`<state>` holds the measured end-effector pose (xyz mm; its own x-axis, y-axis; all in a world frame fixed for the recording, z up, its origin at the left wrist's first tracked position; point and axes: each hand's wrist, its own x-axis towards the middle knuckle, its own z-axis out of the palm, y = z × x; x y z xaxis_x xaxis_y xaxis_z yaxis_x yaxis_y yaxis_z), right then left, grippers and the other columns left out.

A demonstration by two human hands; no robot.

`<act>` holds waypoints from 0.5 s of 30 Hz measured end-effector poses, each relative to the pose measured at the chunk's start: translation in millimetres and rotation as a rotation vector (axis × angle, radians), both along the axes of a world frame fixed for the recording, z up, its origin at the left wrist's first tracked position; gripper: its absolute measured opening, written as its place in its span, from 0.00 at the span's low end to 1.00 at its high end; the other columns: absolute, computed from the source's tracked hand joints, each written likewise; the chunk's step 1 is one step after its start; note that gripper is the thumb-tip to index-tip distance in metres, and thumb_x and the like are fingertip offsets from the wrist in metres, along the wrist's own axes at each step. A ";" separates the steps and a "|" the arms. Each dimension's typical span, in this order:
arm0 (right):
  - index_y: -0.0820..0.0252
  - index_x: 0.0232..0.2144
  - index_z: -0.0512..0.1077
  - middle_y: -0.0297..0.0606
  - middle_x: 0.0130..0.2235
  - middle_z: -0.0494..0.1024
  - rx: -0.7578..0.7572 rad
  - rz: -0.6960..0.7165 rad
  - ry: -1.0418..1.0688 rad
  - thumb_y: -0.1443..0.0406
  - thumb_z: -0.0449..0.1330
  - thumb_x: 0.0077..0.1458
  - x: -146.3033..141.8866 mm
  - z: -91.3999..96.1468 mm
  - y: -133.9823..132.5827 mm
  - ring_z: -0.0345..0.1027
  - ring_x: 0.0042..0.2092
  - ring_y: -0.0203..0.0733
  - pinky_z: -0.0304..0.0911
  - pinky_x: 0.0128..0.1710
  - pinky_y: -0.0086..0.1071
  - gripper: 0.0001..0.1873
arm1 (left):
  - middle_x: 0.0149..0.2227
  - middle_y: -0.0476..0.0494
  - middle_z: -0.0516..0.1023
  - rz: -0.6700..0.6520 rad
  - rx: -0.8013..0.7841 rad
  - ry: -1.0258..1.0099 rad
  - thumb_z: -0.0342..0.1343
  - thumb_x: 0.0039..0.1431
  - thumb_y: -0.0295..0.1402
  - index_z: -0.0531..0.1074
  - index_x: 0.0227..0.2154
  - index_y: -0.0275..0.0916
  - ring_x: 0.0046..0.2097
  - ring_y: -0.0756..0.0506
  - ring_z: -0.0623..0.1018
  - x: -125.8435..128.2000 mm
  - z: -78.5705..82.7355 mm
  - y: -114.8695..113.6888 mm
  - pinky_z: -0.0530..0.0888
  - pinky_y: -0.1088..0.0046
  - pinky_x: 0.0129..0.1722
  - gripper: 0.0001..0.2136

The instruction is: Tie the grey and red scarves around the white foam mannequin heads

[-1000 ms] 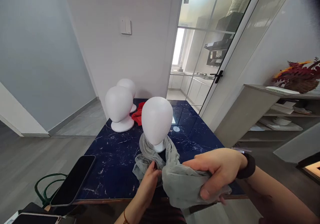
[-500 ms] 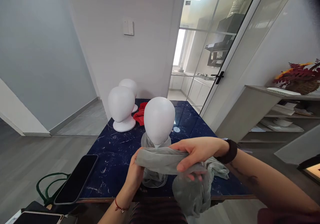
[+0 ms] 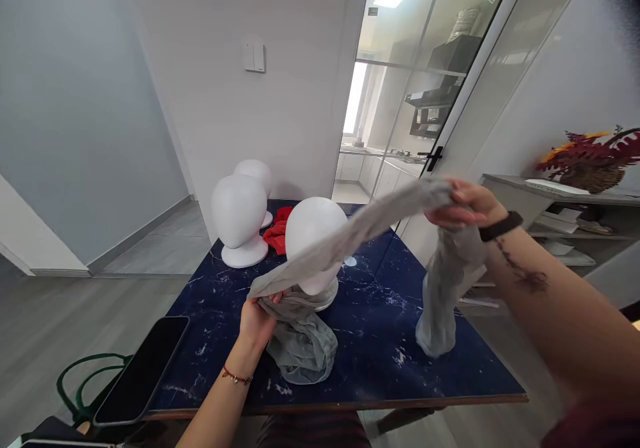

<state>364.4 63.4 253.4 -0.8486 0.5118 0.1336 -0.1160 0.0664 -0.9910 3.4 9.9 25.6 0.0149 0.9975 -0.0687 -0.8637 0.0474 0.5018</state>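
A sheer grey scarf (image 3: 345, 235) stretches diagonally between my two hands, crossing in front of a white mannequin head (image 3: 314, 225). Low at the left, my left hand (image 3: 259, 321) is closed on the scarf near the head's base. Bunched folds of it lie on the table beside that hand. Raised at the right, my right hand (image 3: 465, 205) grips the scarf farther along, and its loose end hangs down from there over the table. Part of the scarf also lies around the base of the head.
Two more mannequin heads (image 3: 239, 211) stand at the back left of the dark blue marbled table (image 3: 380, 348), near a red cloth (image 3: 277, 231). A phone (image 3: 143, 368) lies at the left edge, by a green-handled bag (image 3: 75, 395). A shelf (image 3: 515, 191) stands at right.
My right hand has moved up and to the right, pulling the scarf out into a long taut band. My left hand has shifted slightly left and still grips the scarf.
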 end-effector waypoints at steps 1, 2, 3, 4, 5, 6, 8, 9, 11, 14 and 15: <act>0.62 0.36 0.66 0.19 0.17 0.65 0.007 -0.036 0.040 0.64 0.59 0.57 -14.8 10.0 9.7 0.48 0.12 0.21 0.63 0.21 0.16 0.08 | 0.18 0.51 0.61 -0.042 0.026 -0.040 0.45 0.53 0.22 0.64 0.16 0.36 0.21 0.52 0.65 -0.7 3.7 2.2 0.72 0.71 0.33 0.12; 0.61 0.35 0.65 0.19 0.18 0.63 -0.035 -0.099 0.070 0.64 0.57 0.59 -31.7 19.0 20.5 0.48 0.13 0.21 0.62 0.20 0.16 0.06 | 0.18 0.51 0.60 -0.075 0.037 -0.081 0.44 0.54 0.23 0.62 0.16 0.36 0.21 0.53 0.64 -1.3 7.1 5.1 0.72 0.71 0.34 0.13; 0.61 0.33 0.62 0.20 0.19 0.62 -0.096 -0.147 0.098 0.63 0.53 0.62 -49.5 26.6 32.3 0.48 0.14 0.21 0.61 0.19 0.15 0.07 | 0.19 0.52 0.59 -0.102 0.035 -0.117 0.44 0.55 0.23 0.62 0.17 0.36 0.21 0.53 0.63 -1.7 10.2 8.9 0.72 0.71 0.35 0.13; 0.60 0.31 0.60 0.21 0.20 0.61 -0.168 -0.162 0.112 0.63 0.50 0.64 -66.7 32.2 45.2 0.49 0.14 0.22 0.59 0.17 0.14 0.09 | 0.19 0.52 0.59 -0.123 0.029 -0.147 0.44 0.56 0.24 0.62 0.18 0.36 0.22 0.54 0.63 -2.0 12.8 13.6 0.72 0.71 0.35 0.12; 0.60 0.29 0.58 0.22 0.20 0.59 -0.254 -0.161 0.104 0.63 0.48 0.65 -82.5 35.5 58.8 0.49 0.15 0.22 0.57 0.15 0.13 0.11 | 0.20 0.52 0.60 -0.136 0.020 -0.171 0.44 0.57 0.25 0.62 0.19 0.36 0.22 0.54 0.64 -2.1 14.7 19.1 0.72 0.71 0.35 0.12; 0.59 0.28 0.56 0.21 0.19 0.56 -0.343 -0.159 0.080 0.63 0.46 0.66 -95.8 36.1 72.8 0.48 0.15 0.23 0.54 0.13 0.12 0.13 | 0.21 0.52 0.61 -0.140 0.007 -0.191 0.45 0.57 0.25 0.63 0.20 0.35 0.23 0.54 0.64 -2.0 16.0 25.1 0.72 0.72 0.35 0.11; 0.58 0.28 0.55 0.21 0.18 0.52 -0.487 -0.179 0.050 0.62 0.45 0.66 -113.4 29.9 99.6 0.46 0.14 0.23 0.52 0.11 0.12 0.14 | 0.22 0.51 0.64 -0.130 -0.036 -0.207 0.46 0.58 0.25 0.65 0.23 0.34 0.24 0.54 0.66 -1.1 16.3 37.2 0.72 0.73 0.35 0.09; 0.58 0.28 0.54 0.20 0.18 0.50 -0.544 -0.210 0.042 0.61 0.44 0.66 -117.1 23.5 110.9 0.45 0.14 0.23 0.51 0.11 0.12 0.14 | 0.23 0.50 0.65 -0.122 -0.064 -0.198 0.46 0.58 0.24 0.66 0.24 0.34 0.24 0.54 0.67 -0.3 15.5 42.4 0.72 0.74 0.34 0.08; 0.57 0.28 0.54 0.20 0.17 0.48 -0.630 -0.296 0.041 0.61 0.43 0.67 -114.3 6.9 127.0 0.43 0.13 0.24 0.48 0.09 0.12 0.14 | 0.22 0.49 0.67 -0.127 -0.136 -0.139 0.47 0.56 0.23 0.68 0.25 0.33 0.25 0.53 0.69 1.9 12.1 49.6 0.72 0.76 0.32 0.07; 0.57 0.27 0.54 0.20 0.17 0.48 -0.708 -0.426 0.063 0.62 0.43 0.67 -88.3 -19.8 132.8 0.41 0.13 0.23 0.43 0.07 0.13 0.15 | 0.22 0.47 0.70 -0.148 -0.203 0.005 0.51 0.52 0.21 0.70 0.26 0.33 0.26 0.52 0.71 6.5 4.5 50.6 0.71 0.77 0.30 0.04; 0.57 0.26 0.54 0.20 0.17 0.49 -0.725 -0.460 0.078 0.62 0.43 0.67 -75.9 -28.1 130.7 0.41 0.13 0.23 0.44 0.07 0.12 0.15 | 0.22 0.48 0.71 -0.145 -0.195 0.053 0.52 0.50 0.21 0.70 0.26 0.33 0.26 0.52 0.71 8.3 1.7 48.9 0.70 0.77 0.29 0.04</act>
<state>288.6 194.0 225.4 -0.5379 0.7838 -0.3104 -0.3022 -0.5230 -0.7970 11.7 58.8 27.4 0.1483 0.9531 -0.2638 -0.8138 0.2691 0.5151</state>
